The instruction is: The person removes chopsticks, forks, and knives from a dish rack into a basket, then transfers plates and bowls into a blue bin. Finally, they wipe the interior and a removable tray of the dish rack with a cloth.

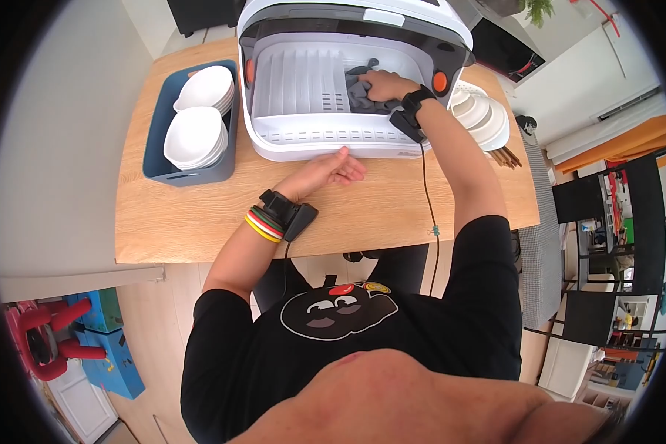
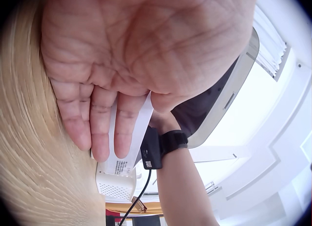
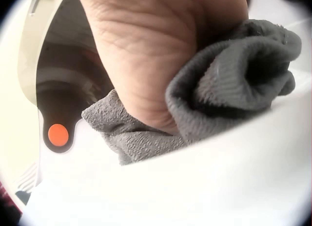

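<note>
A white dish cabinet (image 1: 303, 152) with a raised dark lid stands at the table's back, a ribbed white rack (image 1: 300, 78) inside it. In its right part lies a bunched grey cloth (image 1: 362, 96). My right hand (image 1: 388, 85) reaches in and grips this cloth, which folds up around the palm in the right wrist view; most of the fingertips are hidden there. My left hand (image 1: 325, 174) is at the cabinet's front edge, low over the wooden table. Its palm (image 2: 146, 45) faces the left wrist camera, fingers loosely extended and holding nothing.
At the left a blue-grey bin (image 1: 155, 148) holds stacked white bowls (image 1: 196, 137). White plates (image 1: 485, 118) and brown chopsticks (image 1: 505, 157) are to the right of the cabinet. A black cable (image 1: 426, 192) runs from the right wrist over the table's (image 1: 177, 222) front edge.
</note>
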{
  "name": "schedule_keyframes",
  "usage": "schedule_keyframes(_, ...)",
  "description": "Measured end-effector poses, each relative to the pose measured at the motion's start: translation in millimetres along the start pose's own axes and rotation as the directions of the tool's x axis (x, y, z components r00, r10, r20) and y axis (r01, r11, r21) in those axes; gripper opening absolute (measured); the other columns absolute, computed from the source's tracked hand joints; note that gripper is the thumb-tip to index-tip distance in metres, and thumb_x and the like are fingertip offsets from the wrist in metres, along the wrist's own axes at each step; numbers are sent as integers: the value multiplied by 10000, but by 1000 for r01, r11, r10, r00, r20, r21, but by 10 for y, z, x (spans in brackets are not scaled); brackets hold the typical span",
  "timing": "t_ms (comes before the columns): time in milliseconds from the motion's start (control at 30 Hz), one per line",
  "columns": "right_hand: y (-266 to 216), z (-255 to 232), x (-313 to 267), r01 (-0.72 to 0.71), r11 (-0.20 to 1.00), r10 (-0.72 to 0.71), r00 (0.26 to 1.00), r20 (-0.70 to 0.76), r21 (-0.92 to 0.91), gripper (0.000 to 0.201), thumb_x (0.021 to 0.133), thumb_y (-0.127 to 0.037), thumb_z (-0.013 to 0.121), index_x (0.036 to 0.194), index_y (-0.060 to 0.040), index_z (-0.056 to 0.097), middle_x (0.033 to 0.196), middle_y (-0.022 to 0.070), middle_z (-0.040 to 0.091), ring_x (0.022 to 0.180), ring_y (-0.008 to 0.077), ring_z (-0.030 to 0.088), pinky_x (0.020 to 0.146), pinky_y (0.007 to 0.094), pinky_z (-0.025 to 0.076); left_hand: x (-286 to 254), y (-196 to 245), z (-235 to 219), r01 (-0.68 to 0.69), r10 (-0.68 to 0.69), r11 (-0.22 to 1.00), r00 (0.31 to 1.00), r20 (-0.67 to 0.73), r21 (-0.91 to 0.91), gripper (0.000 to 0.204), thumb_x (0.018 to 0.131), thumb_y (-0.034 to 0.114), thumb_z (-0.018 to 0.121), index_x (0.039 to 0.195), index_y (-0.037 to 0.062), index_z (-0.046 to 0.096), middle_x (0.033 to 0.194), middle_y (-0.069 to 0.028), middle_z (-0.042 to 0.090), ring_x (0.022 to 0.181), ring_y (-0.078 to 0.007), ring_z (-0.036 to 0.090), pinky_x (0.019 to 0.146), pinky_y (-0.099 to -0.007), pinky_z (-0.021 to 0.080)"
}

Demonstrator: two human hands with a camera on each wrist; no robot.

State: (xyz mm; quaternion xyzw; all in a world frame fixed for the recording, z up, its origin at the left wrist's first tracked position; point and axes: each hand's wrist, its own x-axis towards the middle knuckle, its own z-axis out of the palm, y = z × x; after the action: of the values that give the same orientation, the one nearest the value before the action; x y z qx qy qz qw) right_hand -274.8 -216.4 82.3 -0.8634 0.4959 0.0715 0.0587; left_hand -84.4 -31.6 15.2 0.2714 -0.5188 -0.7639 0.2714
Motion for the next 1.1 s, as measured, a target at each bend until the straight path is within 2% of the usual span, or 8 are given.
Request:
schedule_keyframes(100, -1, -25, 76, 4, 998, -8, 998, 57, 58, 442, 723, -177, 528, 1159, -214, 591, 1120, 105, 620, 1085, 313, 556, 908, 459, 423, -4, 2, -2, -4, 4, 1000, 1000, -10, 2, 645, 974, 519, 247, 1084, -17, 588, 1008, -98, 607, 950, -151, 547, 872, -278, 420)
schedule_keyframes(267, -46, -229, 18, 4, 949, -79, 970, 229, 314, 550, 695, -39, 483, 1228, -157, 554, 1171, 137, 602, 1063, 273, 571, 898, 337, 438, 1, -4, -2, -1, 0, 1000, 1000, -8, -11, 634, 976, 509, 256, 1079, -19, 591, 1004, -99, 608, 953, -153, 551, 872, -278, 423)
schedule_keyframes(467, -16, -178, -18, -17, 905, -66, 981, 182, 424, 592, 686, -21, 482, 1268, -123, 527, 1163, 159, 607, 1054, 280, 570, 882, 327, 435, -2, 1, -4, -6, 6, 1000, 1000, -9, -10, 621, 981, 492, 257, 1077, -22, 592, 1008, -105, 610, 960, -161, 556, 888, -284, 426)
schedule_keyframes(600, 10, -144, 14, 20, 908, -91, 984, 150, 419, 558, 693, -31, 487, 1243, -106, 543, 1144, 167, 614, 1048, 289, 572, 877, 340, 436, 11, -43, -35, -16, 16, 1000, 1000, -5, 1, 628, 975, 509, 266, 1079, -14, 599, 1005, -100, 616, 952, -153, 560, 879, -276, 433)
schedule_keyframes(667, -111, -290, -88, 3, 929, -84, 975, 205, 369, 581, 715, -26, 522, 1289, -120, 517, 1093, 166, 630, 987, 239, 587, 848, 295, 448, 14, -51, -45, -24, 24, 1000, 1000, -1, 7, 639, 967, 530, 273, 1084, -3, 606, 999, -95, 622, 943, -150, 563, 872, -270, 437)
schedule_keyframes(900, 48, -219, -94, -4, 952, -51, 984, 172, 306, 531, 725, -42, 524, 1250, -118, 543, 1107, 171, 624, 999, 263, 595, 844, 321, 456, 14, -59, -35, -26, 26, 1000, 1000, -10, 12, 625, 971, 517, 278, 1081, -4, 605, 996, -100, 622, 938, -155, 567, 876, -274, 440)
schedule_keyframes(967, 213, -115, -60, -47, 983, 24, 991, 133, 175, 459, 734, -130, 510, 1183, -188, 585, 1146, 116, 618, 1068, 301, 572, 909, 401, 425, 16, -60, -34, -21, 22, 1000, 1000, -15, 13, 624, 972, 516, 275, 1080, -4, 604, 996, -101, 620, 943, -156, 566, 880, -276, 440)
schedule_keyframes(1100, 262, -170, -190, -112, 993, 105, 986, 132, 42, 456, 740, -147, 512, 1185, -214, 587, 1167, 99, 611, 1093, 297, 564, 932, 448, 398, 12, -51, -34, -29, 29, 999, 1000, -1, 18, 622, 973, 514, 273, 1084, -4, 600, 1006, -104, 614, 963, -162, 562, 887, -281, 439)
